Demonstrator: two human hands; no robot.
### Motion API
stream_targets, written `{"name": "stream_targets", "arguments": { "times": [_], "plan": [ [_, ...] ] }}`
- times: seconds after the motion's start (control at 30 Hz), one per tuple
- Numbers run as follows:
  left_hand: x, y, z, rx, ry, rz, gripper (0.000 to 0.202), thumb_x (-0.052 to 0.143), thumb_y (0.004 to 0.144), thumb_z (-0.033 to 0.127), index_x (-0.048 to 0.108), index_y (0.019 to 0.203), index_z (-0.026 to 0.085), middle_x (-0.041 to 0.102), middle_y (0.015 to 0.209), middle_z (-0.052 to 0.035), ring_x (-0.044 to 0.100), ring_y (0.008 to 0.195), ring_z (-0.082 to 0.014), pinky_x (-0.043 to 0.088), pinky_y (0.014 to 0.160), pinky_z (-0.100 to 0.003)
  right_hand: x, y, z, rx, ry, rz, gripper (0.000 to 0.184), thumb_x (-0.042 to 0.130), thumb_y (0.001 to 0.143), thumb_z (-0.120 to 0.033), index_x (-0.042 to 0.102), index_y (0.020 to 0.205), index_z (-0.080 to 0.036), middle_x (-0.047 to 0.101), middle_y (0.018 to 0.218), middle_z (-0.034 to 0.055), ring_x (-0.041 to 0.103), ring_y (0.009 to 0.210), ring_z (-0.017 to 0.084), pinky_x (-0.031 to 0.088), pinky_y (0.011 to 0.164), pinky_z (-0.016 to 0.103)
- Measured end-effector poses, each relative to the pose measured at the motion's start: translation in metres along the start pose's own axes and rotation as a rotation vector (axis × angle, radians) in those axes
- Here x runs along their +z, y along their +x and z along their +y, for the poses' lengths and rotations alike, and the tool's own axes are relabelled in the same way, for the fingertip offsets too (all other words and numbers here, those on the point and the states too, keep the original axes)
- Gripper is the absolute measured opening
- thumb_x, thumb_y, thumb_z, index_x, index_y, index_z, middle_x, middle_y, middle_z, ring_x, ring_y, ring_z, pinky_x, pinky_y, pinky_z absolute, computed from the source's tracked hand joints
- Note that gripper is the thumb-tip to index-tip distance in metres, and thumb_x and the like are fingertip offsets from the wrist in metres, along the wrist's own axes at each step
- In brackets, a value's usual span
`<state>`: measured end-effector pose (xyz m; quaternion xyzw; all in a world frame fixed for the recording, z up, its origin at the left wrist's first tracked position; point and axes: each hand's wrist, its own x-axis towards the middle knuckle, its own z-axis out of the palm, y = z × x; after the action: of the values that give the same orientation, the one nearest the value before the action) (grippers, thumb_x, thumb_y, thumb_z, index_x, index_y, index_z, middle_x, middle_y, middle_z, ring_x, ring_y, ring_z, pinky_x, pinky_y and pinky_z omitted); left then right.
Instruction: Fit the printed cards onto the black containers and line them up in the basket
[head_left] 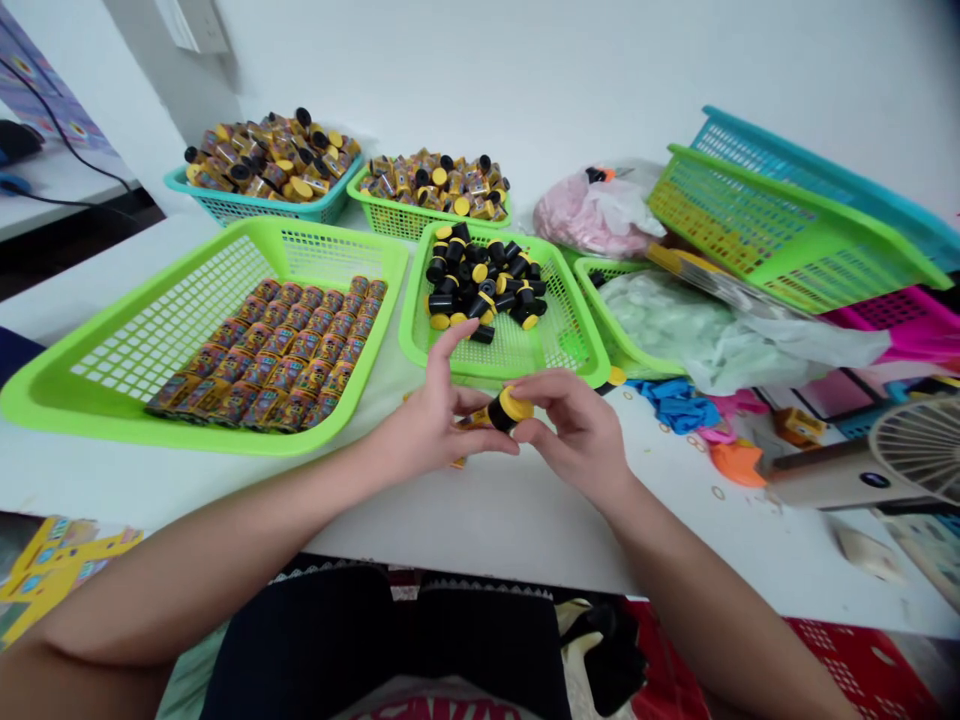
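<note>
Lg tray [150,330]: labeled tubes [262,350]; sm tray [570,345]: loose black-yellow tubes [480,285].

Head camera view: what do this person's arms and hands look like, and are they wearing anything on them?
The left hand and right hand are bare: no gloves, rings or watch show. The left forearm and right forearm are uncovered, with no sleeve along them.

A yellow-capped black tube [504,410] is held between the left hand [427,425] and right hand [574,430], just in front of a green basket [510,372] of similar tubes [480,280].
</note>
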<state>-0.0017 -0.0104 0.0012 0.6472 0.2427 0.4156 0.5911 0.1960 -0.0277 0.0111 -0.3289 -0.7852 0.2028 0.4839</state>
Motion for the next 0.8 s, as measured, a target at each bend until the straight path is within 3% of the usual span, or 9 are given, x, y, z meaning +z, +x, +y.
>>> {"name": "stream_targets", "arguments": {
  "times": [0.1, 0.2, 0.3, 0.43, 0.6, 0.8],
  "plan": [
    [-0.001, 0.002, 0.002, -0.014, -0.143, 0.046, 0.114, 0.081, 0.077, 0.029, -0.007, 0.151, 0.027, 0.071, 0.073, 0.0049, 0.061, 0.055, -0.0095, 0.049, 0.056, -0.02, 0.004, 0.0, -0.005, -0.214, -0.306, -0.105, 0.042, 0.044, 0.098, -0.056, 0.059, 0.12, -0.024, 0.064, 0.124, 0.0143, 0.061, 0.118, 0.028, 0.05, 0.1, 0.051],
    [-0.001, 0.005, 0.003, 0.026, -0.246, 0.103, 0.114, 0.082, 0.077, 0.032, -0.005, 0.15, 0.026, 0.071, 0.069, 0.0072, 0.065, 0.057, -0.0097, 0.052, 0.06, -0.02, 0.013, -0.001, -0.01, -0.303, -0.522, -0.086, 0.061, 0.061, 0.09, -0.049, 0.043, 0.14, -0.018, 0.059, 0.128, 0.0181, 0.056, 0.124, 0.032, 0.046, 0.104, 0.053],
    [0.001, 0.005, 0.004, 0.025, -0.322, 0.022, 0.122, 0.087, 0.07, 0.037, -0.004, 0.15, 0.03, 0.073, 0.075, 0.0063, 0.07, 0.064, -0.0124, 0.056, 0.066, -0.024, 0.02, -0.004, -0.012, -0.308, -0.514, 0.054, 0.059, 0.067, 0.085, -0.028, 0.041, 0.138, -0.023, 0.063, 0.116, 0.0122, 0.062, 0.112, 0.028, 0.052, 0.095, 0.05],
    [0.006, 0.004, 0.002, -0.057, -0.378, -0.026, 0.126, 0.091, 0.064, 0.034, -0.002, 0.15, 0.032, 0.075, 0.079, 0.0056, 0.075, 0.071, -0.0173, 0.06, 0.072, -0.031, 0.021, -0.007, -0.01, -0.28, -0.454, 0.145, 0.062, 0.073, 0.08, -0.033, 0.044, 0.134, -0.025, 0.063, 0.112, 0.0106, 0.062, 0.108, 0.03, 0.05, 0.098, 0.056],
    [0.01, 0.002, 0.004, -0.085, -0.316, 0.128, 0.119, 0.085, 0.066, 0.018, 0.0, 0.149, 0.028, 0.073, 0.07, 0.0078, 0.071, 0.059, -0.0136, 0.055, 0.061, -0.023, 0.024, -0.007, -0.009, -0.36, -0.58, 0.08, 0.059, 0.067, 0.085, -0.028, 0.044, 0.139, -0.025, 0.062, 0.111, 0.0095, 0.062, 0.108, 0.028, 0.046, 0.105, 0.056],
    [0.015, -0.002, 0.005, -0.035, -0.222, 0.269, 0.108, 0.08, 0.067, 0.016, 0.008, 0.148, 0.023, 0.069, 0.062, 0.0106, 0.063, 0.05, -0.0089, 0.05, 0.054, -0.018, 0.028, -0.006, -0.004, -0.414, -0.65, 0.007, 0.05, 0.063, 0.088, -0.027, 0.047, 0.134, -0.019, 0.062, 0.106, 0.0109, 0.061, 0.106, 0.028, 0.047, 0.105, 0.058]
  ]
}}
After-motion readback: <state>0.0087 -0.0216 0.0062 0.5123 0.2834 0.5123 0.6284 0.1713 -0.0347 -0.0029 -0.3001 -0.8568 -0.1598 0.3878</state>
